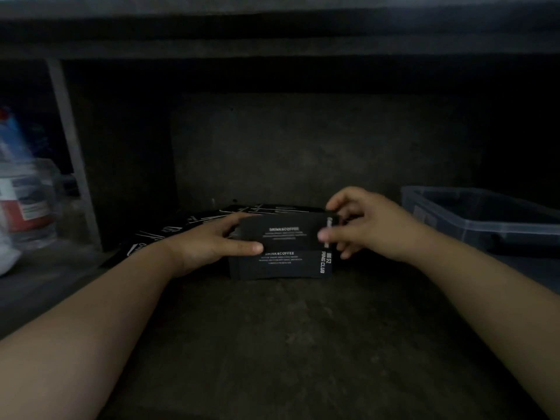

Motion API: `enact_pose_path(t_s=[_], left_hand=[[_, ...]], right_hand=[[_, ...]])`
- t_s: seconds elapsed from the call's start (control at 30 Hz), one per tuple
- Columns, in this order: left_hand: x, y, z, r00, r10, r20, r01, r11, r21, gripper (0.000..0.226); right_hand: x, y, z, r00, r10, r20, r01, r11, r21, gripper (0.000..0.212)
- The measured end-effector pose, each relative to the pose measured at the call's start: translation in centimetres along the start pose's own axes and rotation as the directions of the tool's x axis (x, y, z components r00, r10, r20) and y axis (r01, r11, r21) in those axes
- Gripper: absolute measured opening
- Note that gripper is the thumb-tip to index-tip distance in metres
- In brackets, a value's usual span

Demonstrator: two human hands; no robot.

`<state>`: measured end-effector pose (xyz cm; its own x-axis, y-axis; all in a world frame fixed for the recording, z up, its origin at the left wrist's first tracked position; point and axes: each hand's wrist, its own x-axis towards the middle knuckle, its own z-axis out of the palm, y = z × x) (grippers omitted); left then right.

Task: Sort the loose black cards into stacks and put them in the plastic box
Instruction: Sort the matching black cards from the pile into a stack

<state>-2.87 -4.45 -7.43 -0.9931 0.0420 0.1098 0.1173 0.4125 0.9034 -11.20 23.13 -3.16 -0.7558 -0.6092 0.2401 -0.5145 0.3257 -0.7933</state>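
Black cards [284, 236], pinched by left hand [209, 247], right hand [365, 228]

Dark worn shelf [272, 344], loose black cards [169, 231] fanned across its middle left, stack [281, 265] at centre, clear plastic box [485, 213] at right, blurred bottles [24, 201] far left

Dim storage shelf [272, 344]: DRINK&COFFEE cards [283, 237], plastic box [485, 221], blurred bottle [25, 201].

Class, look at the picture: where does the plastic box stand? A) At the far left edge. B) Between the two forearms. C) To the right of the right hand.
C: the plastic box sits at the right edge, beyond the right hand pinching the black cards.
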Motion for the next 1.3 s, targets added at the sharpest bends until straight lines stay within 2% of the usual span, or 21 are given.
enact_pose_path(t_s=[0.03,0.07,0.1,0.17,0.23,0.27,0.37,0.53,0.6,0.67,0.83,0.97,1.07,1.17,1.3], left_hand=[[0.1,0.0,0.0,1.0,-0.004,-0.006,0.004,1.0,-0.006,0.094],[0.1,0.0,0.0,1.0,-0.01,-0.011,0.01,1.0,-0.002,0.09],[0.1,0.0,0.0,1.0,-0.014,-0.012,0.014,1.0,0.015,0.084],[0.1,0.1,0.0,1.0,-0.014,-0.002,0.014,0.999,0.042,0.071],[0.0,0.3,0.1,1.0,-0.017,-0.007,0.017,0.999,0.051,0.067],[0.0,0.3,0.1,1.0,-0.02,-0.008,0.021,0.998,0.059,0.068],[0.2,0.1,-0.2,1.0,-0.026,-0.006,0.027,0.996,0.09,0.079],[0.5,-0.4,-0.4,1.0,-0.01,-0.016,0.012,0.992,0.123,0.087],[0.6,-0.6,-0.5,1.0,-0.012,-0.025,0.015,0.992,0.127,0.088],[0.6,-0.6,-0.5,0.999,-0.014,-0.029,0.018,0.992,0.125,0.087],[0.6,-0.4,-0.5,0.999,-0.021,-0.026,0.025,0.991,0.128,0.085],[0.5,-0.3,-0.3,0.999,-0.021,-0.04,0.026,0.992,0.12,0.078],[0.3,-0.1,-0.1,0.998,-0.024,-0.05,0.03,0.993,0.116,0.069],[0.3,0.0,-0.1,0.999,-0.02,-0.044,0.026,0.992,0.127,0.073],[0.2,0.2,-0.1,0.999,-0.027,-0.043,0.033,0.991,0.127,0.07]], right_hand=[[0.3,0.3,-0.2,0.998,0.002,-0.069,0.006,0.994,0.108,0.03],[0.8,0.8,-0.5,0.988,0.012,-0.151,0.01,0.989,0.147,0.023],[1.3,1.6,-0.7,0.972,0.024,-0.235,0.003,0.994,0.113,0.016],[2.1,3.6,-1.3,0.944,0.042,-0.328,-0.089,0.988,-0.128,0.015],[2.5,5.1,-1.6,0.958,0.103,-0.267,-0.212,0.883,-0.42,0.04],[2.4,5.5,-1.6,0.962,0.174,-0.208,-0.258,0.825,-0.503,0.053],[2.3,5.9,-1.3,0.937,0.338,-0.085,-0.319,0.732,-0.602,0.069],[2.7,5.7,-2.0,0.956,0.206,-0.209,-0.292,0.73,-0.618,0.064],[2.7,5.8,-1.9,0.948,0.203,-0.247,-0.313,0.74,-0.596,0.067],[2.7,5.8,-1.7,0.946,0.231,-0.23,-0.325,0.719,-0.614,0.065],[2.9,5.5,-2.1,0.956,0.192,-0.222,-0.292,0.703,-0.648,0.056],[2.7,5.3,-1.9,0.957,0.195,-0.214,-0.289,0.681,-0.672,0.062],[2.8,5.0,-1.9,0.962,0.172,-0.211,-0.272,0.64,-0.718,0.048],[2.9,4.8,-2.2,0.962,0.167,-0.217,-0.273,0.624,-0.732,0.039],[2.8,4.4,-1.9,0.968,0.211,-0.138,-0.234,0.554,-0.799,0.035]])
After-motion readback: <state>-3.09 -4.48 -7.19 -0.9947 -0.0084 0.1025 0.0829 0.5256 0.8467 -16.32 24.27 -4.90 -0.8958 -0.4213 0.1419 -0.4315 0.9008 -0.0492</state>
